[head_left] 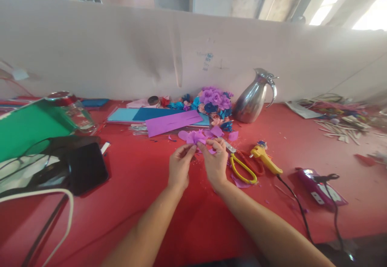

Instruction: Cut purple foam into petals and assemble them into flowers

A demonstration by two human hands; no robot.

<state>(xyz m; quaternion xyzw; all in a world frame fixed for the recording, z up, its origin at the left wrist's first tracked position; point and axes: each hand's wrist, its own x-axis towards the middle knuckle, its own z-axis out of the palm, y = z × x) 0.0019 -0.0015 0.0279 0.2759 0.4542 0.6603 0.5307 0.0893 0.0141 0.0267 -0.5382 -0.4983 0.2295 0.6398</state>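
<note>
Between my two hands, above the red table, is a purple paper flower (196, 137) with spread petals. My left hand (180, 166) pinches its base from the left, thumb against fingers. From the right, my right hand (216, 161) is closed on the same base, thumb and forefinger together. Loose purple petals (217, 131) lie just behind the flower. A strip of purple paper (173, 123) rests beyond them on blue sheets. Close to my right hand lie scissors (243, 170) with yellow and red handles, and a yellow glue gun (266, 159).
A bunch of paper flowers (215, 102) and a metal jug (254, 96) stand along the white partition (121, 49). On the left are a glass jar (79, 116), a black phone (87, 167) and a white cable (70, 206). A purple power strip (322, 188) with black cords sits right.
</note>
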